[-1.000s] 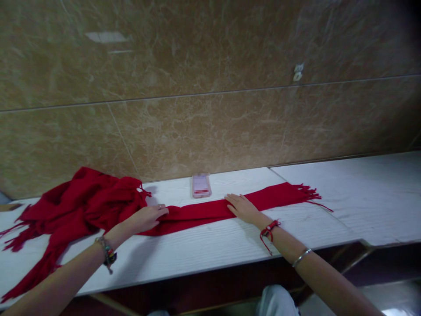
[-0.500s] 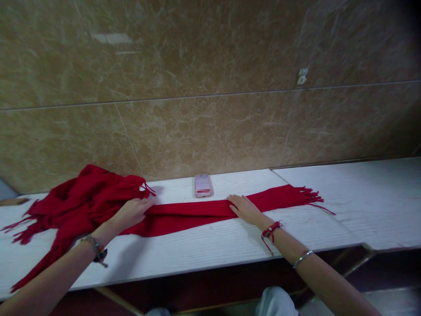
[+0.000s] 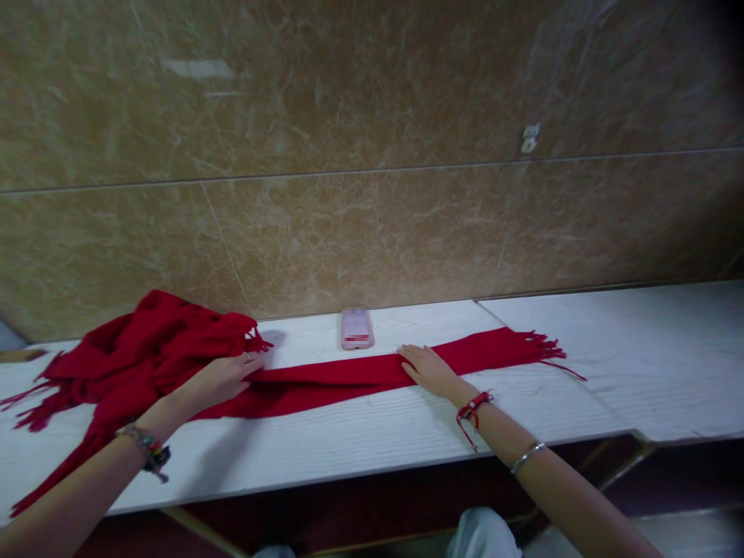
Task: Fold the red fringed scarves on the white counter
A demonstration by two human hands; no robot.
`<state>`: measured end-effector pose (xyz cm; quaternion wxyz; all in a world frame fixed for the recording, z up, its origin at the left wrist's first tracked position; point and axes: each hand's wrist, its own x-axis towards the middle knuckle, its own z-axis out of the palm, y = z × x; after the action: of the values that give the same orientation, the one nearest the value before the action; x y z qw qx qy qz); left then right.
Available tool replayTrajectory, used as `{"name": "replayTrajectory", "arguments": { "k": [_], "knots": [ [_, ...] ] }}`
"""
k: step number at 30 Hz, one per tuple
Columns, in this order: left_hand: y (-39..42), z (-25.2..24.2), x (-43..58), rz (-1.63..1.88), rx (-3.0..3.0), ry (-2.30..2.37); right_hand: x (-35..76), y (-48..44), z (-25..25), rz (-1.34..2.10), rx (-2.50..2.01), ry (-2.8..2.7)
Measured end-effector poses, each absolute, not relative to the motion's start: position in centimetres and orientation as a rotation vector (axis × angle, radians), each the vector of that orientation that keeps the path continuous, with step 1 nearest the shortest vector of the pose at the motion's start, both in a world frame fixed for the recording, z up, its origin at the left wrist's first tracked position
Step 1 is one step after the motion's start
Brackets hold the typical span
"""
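Observation:
A red fringed scarf point(image 3: 325, 385) stretches along the white counter, folded lengthwise into a narrow strip with its tasselled end at the right. At the left, a heap of the same red cloth point(image 3: 133, 349) lies crumpled, with tassels hanging out. My left hand point(image 3: 226, 378), with a beaded bracelet at the wrist, has its fingers closed on the scarf where strip and heap meet; the fingertips are partly hidden. My right hand point(image 3: 428, 368) lies flat on the strip, fingers stretched out, pressing it to the counter.
A phone point(image 3: 356, 329) lies behind the strip, near the marbled tile wall point(image 3: 360, 240). The white counter point(image 3: 372, 434) has a front edge close to me and a seam at the right. My knee point(image 3: 485, 535) shows below it. A small white fixture point(image 3: 529, 138) is on the wall.
My left hand has shifted slightly left along the scarf. My right hand stays flat in the same spot on the strip. The view has moved a little.

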<state>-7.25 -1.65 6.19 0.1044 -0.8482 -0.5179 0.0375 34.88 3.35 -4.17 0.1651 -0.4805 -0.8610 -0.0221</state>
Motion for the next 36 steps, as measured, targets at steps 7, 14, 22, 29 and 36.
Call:
{"name": "replayTrajectory", "arguments": {
  "k": [7, 14, 22, 29, 36],
  "knots": [
    [-2.9, 4.8, -6.7, 0.456, -2.649, -1.417, 35.0, 3.4, -4.2, -0.051, -1.359, -2.456],
    [-2.4, 5.0, -3.9, 0.359, -2.668, -1.364, 33.9, 2.1, -2.7, -0.079, -1.0, -2.426],
    [-1.7, 3.8, 2.4, 0.304, -2.752, -1.123, 32.7, 0.8, -2.2, 0.031, -0.716, -2.511],
    [-2.0, 4.4, 2.2, 0.161, -2.76, -1.174, 33.2, 1.1, -2.3, -0.052, -0.684, -2.522],
    [-2.6, 3.5, 1.7, 0.154, -2.726, -1.062, 33.5, 0.8, -2.1, -0.233, -0.624, -2.524]
  ]
}}
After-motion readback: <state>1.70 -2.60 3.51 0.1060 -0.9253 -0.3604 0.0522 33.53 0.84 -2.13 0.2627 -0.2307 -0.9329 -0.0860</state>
